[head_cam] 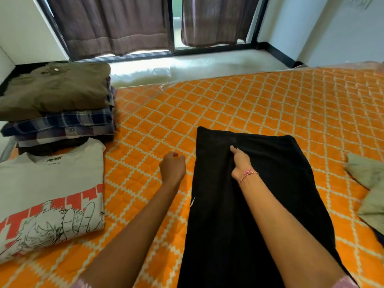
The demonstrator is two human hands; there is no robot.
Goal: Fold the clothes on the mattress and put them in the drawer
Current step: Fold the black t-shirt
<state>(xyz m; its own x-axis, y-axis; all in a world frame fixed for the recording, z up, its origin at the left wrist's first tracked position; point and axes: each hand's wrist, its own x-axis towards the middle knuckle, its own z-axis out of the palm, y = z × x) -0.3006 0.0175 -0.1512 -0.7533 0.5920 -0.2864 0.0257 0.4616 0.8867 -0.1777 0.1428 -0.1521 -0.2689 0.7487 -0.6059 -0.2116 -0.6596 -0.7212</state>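
A long black garment [276, 183] lies flat on the orange patterned mattress [259, 100], running from the near edge away from me. My right hand [241, 163] rests on its upper middle, fingers pinching a fold of the black cloth. My left hand [172, 167] hovers over bare mattress just left of the garment's edge, fingers curled closed with nothing in them. At the left sits a folded white printed T-shirt [47, 194]. Behind it stands a stack with a plaid shirt [62, 123] under an olive green garment [56, 90].
Pale beige cloth [369, 183] lies at the mattress's right edge. Beyond the mattress is glossy floor [187, 65] and a dark-framed window with brown curtains [116, 23]. White walls stand left and right.
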